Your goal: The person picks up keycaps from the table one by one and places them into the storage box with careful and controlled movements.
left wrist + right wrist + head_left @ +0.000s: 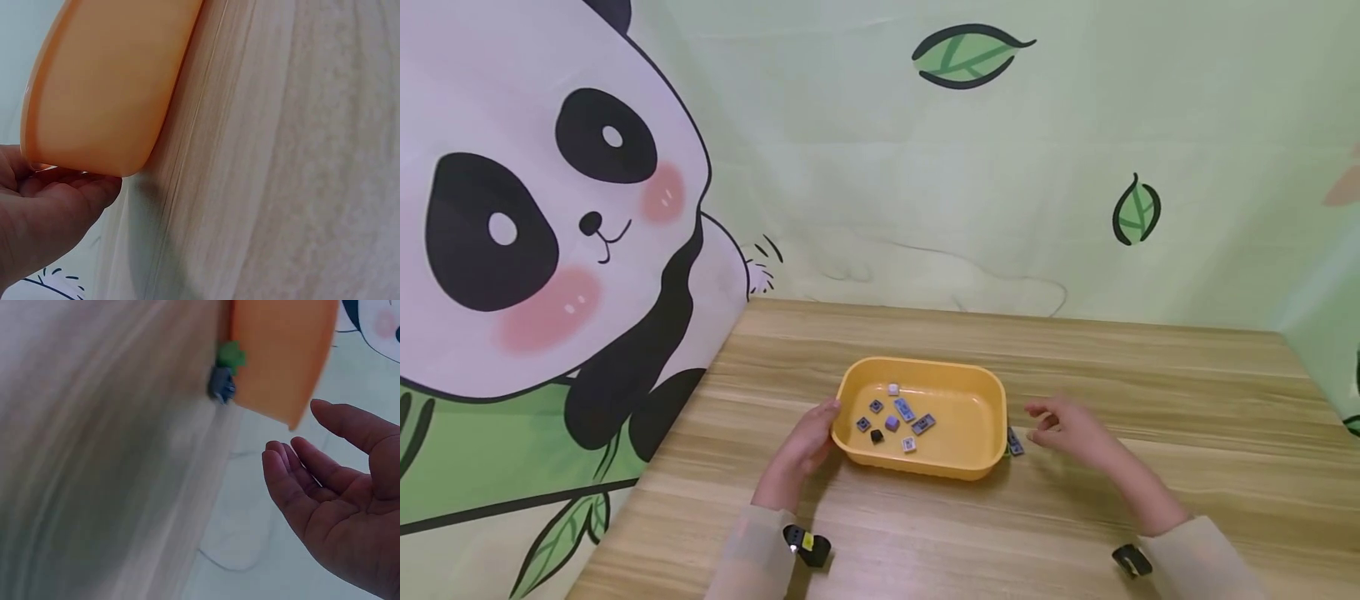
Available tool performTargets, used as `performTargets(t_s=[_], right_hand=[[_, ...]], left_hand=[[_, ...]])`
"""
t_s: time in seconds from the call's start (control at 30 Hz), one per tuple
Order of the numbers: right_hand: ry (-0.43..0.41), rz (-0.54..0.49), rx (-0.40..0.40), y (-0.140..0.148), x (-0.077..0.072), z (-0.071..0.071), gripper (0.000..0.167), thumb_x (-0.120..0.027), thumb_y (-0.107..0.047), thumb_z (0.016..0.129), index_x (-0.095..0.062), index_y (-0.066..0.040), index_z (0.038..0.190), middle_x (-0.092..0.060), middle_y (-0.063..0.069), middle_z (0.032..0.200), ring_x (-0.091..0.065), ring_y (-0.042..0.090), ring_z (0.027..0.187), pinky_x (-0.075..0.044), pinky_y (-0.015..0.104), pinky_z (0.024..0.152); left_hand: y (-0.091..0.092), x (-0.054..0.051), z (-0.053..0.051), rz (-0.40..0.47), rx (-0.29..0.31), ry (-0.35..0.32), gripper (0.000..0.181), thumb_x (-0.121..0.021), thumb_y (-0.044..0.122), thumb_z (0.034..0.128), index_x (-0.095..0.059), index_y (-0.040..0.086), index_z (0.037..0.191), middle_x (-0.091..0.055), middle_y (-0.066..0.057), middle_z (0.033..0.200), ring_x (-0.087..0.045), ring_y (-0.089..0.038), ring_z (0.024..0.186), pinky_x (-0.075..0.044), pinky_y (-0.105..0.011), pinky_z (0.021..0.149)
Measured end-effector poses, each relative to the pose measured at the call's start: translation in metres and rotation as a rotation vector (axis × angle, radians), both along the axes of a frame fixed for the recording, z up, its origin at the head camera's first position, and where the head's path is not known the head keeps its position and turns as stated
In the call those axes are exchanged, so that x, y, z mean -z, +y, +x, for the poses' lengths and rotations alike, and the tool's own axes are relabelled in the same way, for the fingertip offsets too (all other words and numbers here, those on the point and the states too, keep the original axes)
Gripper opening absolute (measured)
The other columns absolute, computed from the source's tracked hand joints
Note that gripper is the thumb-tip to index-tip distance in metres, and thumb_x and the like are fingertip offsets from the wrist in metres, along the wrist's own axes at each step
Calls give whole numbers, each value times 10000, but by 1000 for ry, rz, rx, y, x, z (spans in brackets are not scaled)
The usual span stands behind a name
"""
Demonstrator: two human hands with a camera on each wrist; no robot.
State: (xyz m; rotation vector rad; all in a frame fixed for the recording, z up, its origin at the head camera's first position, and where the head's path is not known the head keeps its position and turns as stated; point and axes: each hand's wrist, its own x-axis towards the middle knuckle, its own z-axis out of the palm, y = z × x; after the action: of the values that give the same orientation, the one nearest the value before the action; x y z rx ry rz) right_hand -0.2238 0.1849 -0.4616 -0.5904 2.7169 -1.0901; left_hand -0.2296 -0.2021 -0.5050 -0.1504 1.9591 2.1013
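A yellow plastic tray stands on the table with several small toy bricks inside, among them a blue one, a purple one and a black one. My left hand holds the tray's left end, its fingers against the wall below the rim in the left wrist view. To the right of the tray my right hand hovers with loosely bent fingers and nothing in them. Between it and the tray lie a dark grey-blue piece and a green piece, close against the tray's wall.
The wooden table reaches back to a light green wall cloth with leaf drawings. A large panda picture covers the left side. Black wrist cameras sit at both cuffs.
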Motion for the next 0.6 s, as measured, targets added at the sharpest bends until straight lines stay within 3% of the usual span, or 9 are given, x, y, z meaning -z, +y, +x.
performTargets(t_s=[0.23, 0.6], right_hand=[[-55, 81, 5, -7, 16, -2, 498, -759, -22, 828, -603, 178, 1256, -673, 346, 1171, -675, 264, 906, -599, 369, 769], [-82, 105, 3, -17, 20, -7, 576, -800, -26, 764, -575, 216, 1236, -672, 250, 1008, -627, 237, 857, -589, 400, 777]], left_hand=[[0, 0, -1, 0, -3, -8, 534, -219, 110, 1111, -137, -181, 1551, -175, -378, 1636, -190, -488, 1549, -193, -541, 1292], [0, -2, -1, 5, 1, -8, 540, -216, 110, 1112, -115, -189, 1550, -140, -377, 1643, -154, -485, 1558, -168, -543, 1296]])
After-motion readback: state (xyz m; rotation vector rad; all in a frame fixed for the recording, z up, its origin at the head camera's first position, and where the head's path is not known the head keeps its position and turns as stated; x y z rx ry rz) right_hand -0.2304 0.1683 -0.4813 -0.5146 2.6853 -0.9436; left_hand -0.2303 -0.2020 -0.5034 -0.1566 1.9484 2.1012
